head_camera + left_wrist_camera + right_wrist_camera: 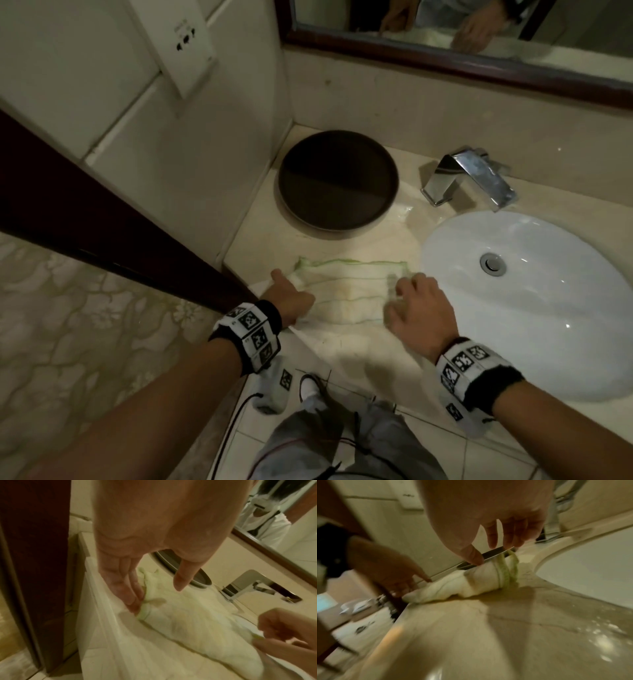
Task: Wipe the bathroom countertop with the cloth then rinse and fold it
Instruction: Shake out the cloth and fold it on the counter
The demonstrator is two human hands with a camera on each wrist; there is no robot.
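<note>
A: Pale terry cloth w/ green edging (pixel 346 296), lower centre of frame, folded on the beige stone countertop (pixel 376 363)?

B: Yes. Left hand (pixel 289 301) pins its end w/ straight fingers; right hand (pixel 419 313) pinches the other, prob. squaring the fold. Dark round tray (pixel 337 180) beyond.

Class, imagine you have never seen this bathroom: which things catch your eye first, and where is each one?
The pale cloth with green edging lies on the countertop near its front edge, with the left hand at its left end and the right hand at its right end. Behind it sits a dark round tray in the corner; the white sink fills the right side, below a shiny tap.
</note>
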